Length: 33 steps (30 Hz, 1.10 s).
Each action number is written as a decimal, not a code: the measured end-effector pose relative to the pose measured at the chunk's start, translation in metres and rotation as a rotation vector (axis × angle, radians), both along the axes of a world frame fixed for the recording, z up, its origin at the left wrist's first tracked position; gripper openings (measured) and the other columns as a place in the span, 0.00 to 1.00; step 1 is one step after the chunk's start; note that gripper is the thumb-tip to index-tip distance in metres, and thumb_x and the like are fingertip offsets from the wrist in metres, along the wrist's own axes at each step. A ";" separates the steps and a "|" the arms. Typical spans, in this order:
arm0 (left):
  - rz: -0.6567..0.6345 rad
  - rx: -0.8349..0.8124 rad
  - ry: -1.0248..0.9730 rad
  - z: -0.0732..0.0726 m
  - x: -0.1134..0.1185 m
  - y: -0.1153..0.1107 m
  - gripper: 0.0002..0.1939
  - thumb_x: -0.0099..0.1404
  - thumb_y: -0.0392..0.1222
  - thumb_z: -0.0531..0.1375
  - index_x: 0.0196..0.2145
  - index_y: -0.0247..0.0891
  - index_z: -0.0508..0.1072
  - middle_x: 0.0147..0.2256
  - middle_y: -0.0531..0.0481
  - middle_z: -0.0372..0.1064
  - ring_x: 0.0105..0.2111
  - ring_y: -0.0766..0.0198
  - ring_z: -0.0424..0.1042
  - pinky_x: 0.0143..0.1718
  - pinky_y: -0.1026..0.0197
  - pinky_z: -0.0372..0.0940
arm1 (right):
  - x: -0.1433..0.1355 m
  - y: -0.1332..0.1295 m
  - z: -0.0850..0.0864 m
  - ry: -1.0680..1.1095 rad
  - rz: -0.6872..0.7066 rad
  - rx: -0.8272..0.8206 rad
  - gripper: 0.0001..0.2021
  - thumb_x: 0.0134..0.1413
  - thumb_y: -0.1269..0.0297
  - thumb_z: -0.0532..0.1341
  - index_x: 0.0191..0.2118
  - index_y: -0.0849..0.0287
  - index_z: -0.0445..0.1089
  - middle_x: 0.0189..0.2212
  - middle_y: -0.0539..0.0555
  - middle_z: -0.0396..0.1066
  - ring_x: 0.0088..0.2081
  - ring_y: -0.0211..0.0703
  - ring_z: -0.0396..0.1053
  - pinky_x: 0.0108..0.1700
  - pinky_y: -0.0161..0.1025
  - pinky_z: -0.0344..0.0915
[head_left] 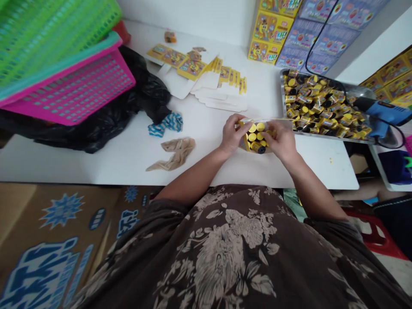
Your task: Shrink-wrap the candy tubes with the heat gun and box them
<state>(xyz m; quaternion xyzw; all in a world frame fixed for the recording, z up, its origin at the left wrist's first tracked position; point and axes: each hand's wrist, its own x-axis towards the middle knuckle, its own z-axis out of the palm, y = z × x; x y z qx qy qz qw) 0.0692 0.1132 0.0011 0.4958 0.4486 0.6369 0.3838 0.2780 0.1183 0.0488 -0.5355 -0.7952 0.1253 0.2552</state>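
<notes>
A small yellow open box (246,142) is at the front of the white table, filled with several little yellow-capped cylinders (252,137). One cylinder at its near side lies tilted, showing a black end. My left hand (231,134) is closed around the box's left side, its thumb on the upper rim. On the other side, my right hand (283,140) grips the right wall, with the thumb beside the cylinders; its other fingers are partly hidden behind the box. A pale flap sticks out at the back right.
A metal tray (328,136) heaped with similar cylinders stands at right, with a blue tool (386,118) on it. Flattened cartons (222,94) lie behind the hands. Stacked boxes (268,32) stand at the back. Plastic baskets (86,92) and a tan cloth (177,153) are at left.
</notes>
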 end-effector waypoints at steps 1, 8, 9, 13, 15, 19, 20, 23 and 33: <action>0.000 0.003 0.004 0.000 0.000 0.000 0.19 0.63 0.61 0.73 0.36 0.45 0.76 0.38 0.51 0.74 0.42 0.57 0.73 0.43 0.55 0.68 | -0.001 -0.007 0.004 -0.052 -0.008 0.018 0.18 0.67 0.48 0.63 0.51 0.56 0.78 0.44 0.60 0.81 0.41 0.52 0.78 0.45 0.48 0.74; -0.003 0.003 0.023 0.001 -0.002 -0.002 0.17 0.62 0.59 0.74 0.38 0.46 0.77 0.40 0.50 0.75 0.44 0.56 0.74 0.43 0.55 0.69 | -0.024 -0.028 0.033 -0.392 0.026 -0.251 0.09 0.55 0.56 0.70 0.37 0.54 0.76 0.35 0.55 0.79 0.36 0.51 0.74 0.36 0.43 0.63; -0.006 0.003 0.024 0.000 -0.002 -0.001 0.17 0.62 0.59 0.74 0.38 0.46 0.77 0.41 0.50 0.75 0.44 0.56 0.74 0.43 0.55 0.69 | -0.025 -0.026 0.036 -0.411 0.030 -0.289 0.10 0.53 0.57 0.70 0.39 0.54 0.77 0.35 0.54 0.79 0.36 0.50 0.74 0.35 0.42 0.62; -0.025 0.018 0.025 0.000 -0.003 -0.001 0.18 0.62 0.59 0.73 0.37 0.45 0.77 0.41 0.49 0.75 0.45 0.55 0.74 0.44 0.55 0.69 | -0.017 -0.019 0.047 -0.443 0.098 -0.391 0.20 0.48 0.60 0.71 0.49 0.56 0.78 0.36 0.55 0.79 0.35 0.50 0.72 0.36 0.42 0.61; -0.023 0.017 0.023 0.000 -0.002 -0.001 0.18 0.63 0.60 0.73 0.37 0.45 0.76 0.41 0.49 0.75 0.45 0.56 0.74 0.44 0.55 0.68 | -0.008 -0.018 0.053 -0.443 0.183 -0.438 0.23 0.48 0.60 0.70 0.53 0.57 0.78 0.36 0.55 0.79 0.36 0.51 0.73 0.38 0.42 0.63; -0.010 -0.026 0.032 0.003 -0.001 -0.001 0.19 0.63 0.61 0.72 0.37 0.44 0.76 0.39 0.50 0.75 0.44 0.57 0.73 0.44 0.57 0.67 | 0.008 -0.018 0.054 -0.303 0.249 -0.374 0.19 0.54 0.59 0.66 0.51 0.59 0.79 0.40 0.57 0.79 0.39 0.53 0.75 0.42 0.44 0.67; -0.010 -0.033 0.032 0.004 -0.001 -0.001 0.19 0.63 0.60 0.72 0.37 0.43 0.75 0.39 0.51 0.75 0.44 0.57 0.73 0.44 0.57 0.67 | 0.009 -0.017 0.050 -0.266 0.185 -0.287 0.19 0.56 0.59 0.65 0.51 0.59 0.79 0.42 0.58 0.79 0.40 0.54 0.75 0.43 0.45 0.68; -0.017 -0.035 0.020 0.005 -0.002 -0.002 0.20 0.63 0.60 0.72 0.36 0.43 0.75 0.38 0.51 0.74 0.43 0.58 0.72 0.41 0.58 0.66 | 0.007 -0.011 0.032 -0.231 -0.038 0.024 0.19 0.63 0.59 0.62 0.57 0.60 0.74 0.48 0.64 0.77 0.45 0.59 0.75 0.47 0.50 0.71; -0.041 -0.035 0.000 0.006 -0.003 -0.004 0.23 0.60 0.64 0.71 0.34 0.42 0.74 0.33 0.53 0.71 0.39 0.58 0.70 0.44 0.57 0.65 | -0.012 0.001 -0.001 -0.329 -0.129 0.103 0.08 0.65 0.66 0.57 0.46 0.59 0.72 0.48 0.68 0.75 0.49 0.61 0.74 0.51 0.53 0.73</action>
